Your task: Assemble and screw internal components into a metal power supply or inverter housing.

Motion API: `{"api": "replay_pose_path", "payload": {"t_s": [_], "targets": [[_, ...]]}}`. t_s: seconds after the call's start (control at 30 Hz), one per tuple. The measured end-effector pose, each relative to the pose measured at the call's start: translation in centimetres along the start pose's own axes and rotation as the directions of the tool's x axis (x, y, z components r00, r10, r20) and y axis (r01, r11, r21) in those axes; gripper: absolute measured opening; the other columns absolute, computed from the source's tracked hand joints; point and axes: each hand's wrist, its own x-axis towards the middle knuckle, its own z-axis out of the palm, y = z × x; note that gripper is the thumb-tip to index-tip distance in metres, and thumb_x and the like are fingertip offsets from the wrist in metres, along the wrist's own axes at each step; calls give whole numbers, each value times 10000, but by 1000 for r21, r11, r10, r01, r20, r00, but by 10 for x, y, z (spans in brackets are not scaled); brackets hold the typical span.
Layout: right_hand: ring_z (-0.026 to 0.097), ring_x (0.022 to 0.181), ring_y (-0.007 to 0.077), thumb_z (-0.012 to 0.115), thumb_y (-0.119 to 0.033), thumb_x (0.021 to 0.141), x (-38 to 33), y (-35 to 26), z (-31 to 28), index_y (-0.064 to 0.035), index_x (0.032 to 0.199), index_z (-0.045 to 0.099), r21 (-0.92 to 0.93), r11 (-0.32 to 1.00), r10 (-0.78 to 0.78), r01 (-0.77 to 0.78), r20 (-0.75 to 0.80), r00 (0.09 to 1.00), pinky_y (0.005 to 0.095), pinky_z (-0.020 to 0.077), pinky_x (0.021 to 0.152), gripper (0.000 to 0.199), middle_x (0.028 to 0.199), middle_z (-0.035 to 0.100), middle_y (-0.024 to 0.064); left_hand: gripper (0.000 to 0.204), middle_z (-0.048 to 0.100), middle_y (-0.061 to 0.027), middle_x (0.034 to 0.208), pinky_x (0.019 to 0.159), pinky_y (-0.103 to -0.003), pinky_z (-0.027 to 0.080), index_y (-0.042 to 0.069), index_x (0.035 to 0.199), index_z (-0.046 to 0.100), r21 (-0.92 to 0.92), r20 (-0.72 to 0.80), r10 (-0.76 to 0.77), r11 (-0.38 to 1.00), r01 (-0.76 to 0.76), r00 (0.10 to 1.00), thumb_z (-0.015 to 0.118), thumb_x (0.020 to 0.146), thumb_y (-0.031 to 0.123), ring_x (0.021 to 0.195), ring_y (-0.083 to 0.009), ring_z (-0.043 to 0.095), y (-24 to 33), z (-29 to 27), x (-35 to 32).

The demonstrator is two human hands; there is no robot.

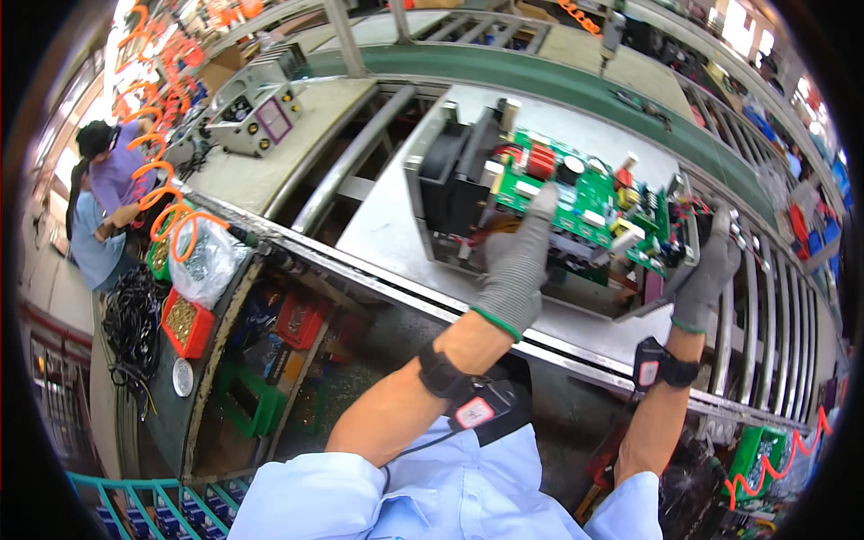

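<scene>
Both hands wear grey knit gloves and are on an open electronic unit [558, 211] that lies on a grey metal table [387, 220] beside a roller conveyor [765, 315]. The unit is a metal chassis with a black fan [447, 157] at its left end and a green circuit board [589, 202] on top, crowded with red, black and yellow components. The left hand [520, 261] lies flat along the near side of the unit, fingers stretched up so that the fingertips [544, 196] touch the board's near edge; its grip is wide and closes on nothing. The right hand [709, 270] presses against the unit's right end, near a bundle of coloured wires; its fingers are partly hidden behind the chassis, so I cannot tell how its grip stands. Each wrist carries a black strap with a small device. To the left, a clear plastic bag [207, 261] and a red bin of small brass parts [184, 322] sit by a coiled orange hose [166, 193]. Farther left, two people stand at another bench.
</scene>
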Motion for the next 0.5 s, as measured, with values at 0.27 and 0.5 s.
{"api": "replay_pose_path", "payload": {"t_s": [0.27, 0.5], "targets": [[492, 1314, 269, 617, -42, 926, -85, -104, 19, 29, 1418, 463, -539, 635, -510, 554, 247, 824, 409, 374, 1125, 520, 1409, 510, 158, 836, 592, -59, 1044, 820, -455, 506, 37, 1260, 494, 184, 225, -100, 981, 58, 969, 808, 748, 619, 904, -150, 582, -1, -30, -1], [572, 1141, 359, 859, -333, 689, -77, -79, 91, -26, 1349, 499, -413, 350, -225, 841, 834, 503, 450, 442, 1006, 812, 1232, 602, 176, 467, 648, -155, 888, 787, -414, 530, -62, 1240, 464, 272, 300, 407, 830, -486, 863, 632, 877, 178, 812, -305, 645, -43, -76, -4]]}}
